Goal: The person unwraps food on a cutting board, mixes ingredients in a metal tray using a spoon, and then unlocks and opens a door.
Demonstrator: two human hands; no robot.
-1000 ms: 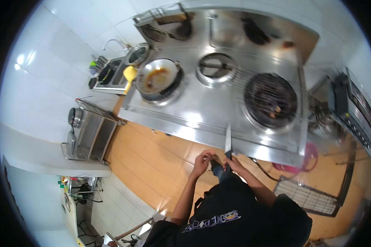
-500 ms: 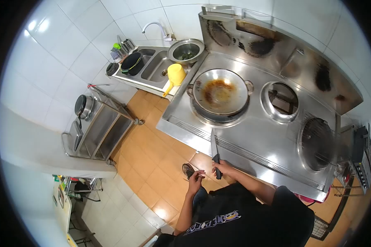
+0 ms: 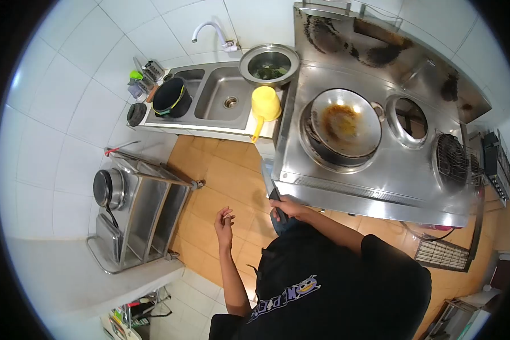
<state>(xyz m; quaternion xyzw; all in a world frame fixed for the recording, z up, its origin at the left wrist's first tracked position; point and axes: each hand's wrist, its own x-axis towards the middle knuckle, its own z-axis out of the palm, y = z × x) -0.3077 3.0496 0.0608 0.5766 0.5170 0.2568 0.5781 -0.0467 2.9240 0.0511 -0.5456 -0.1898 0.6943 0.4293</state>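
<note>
In my right hand [image 3: 287, 208] is a kitchen knife [image 3: 268, 175], its black handle gripped and its blade pointing away from me, beside the stove's front left corner. My left hand [image 3: 224, 220] hangs over the tiled floor, to the left of the knife, with its fingers curled in. Whether something small sits between those fingers cannot be made out. Ahead and to the right of the knife, a wok [image 3: 357, 146] with brown residue rests on a burner of the steel stove [image 3: 311, 184].
Ahead is a double sink [image 3: 209, 107] with a black bucket [image 3: 173, 99], a yellow dipper [image 3: 266, 105] and a steel basin [image 3: 248, 71] holding leafy greens. At left stands a steel trolley [image 3: 147, 212] carrying a lidded pot [image 3: 116, 187]. A wire grate [image 3: 451, 161] covers the right burner.
I have turned and moved leftward, toward the sink side. My hands have drawn apart, the left one going left. The knife stays in my right hand.
</note>
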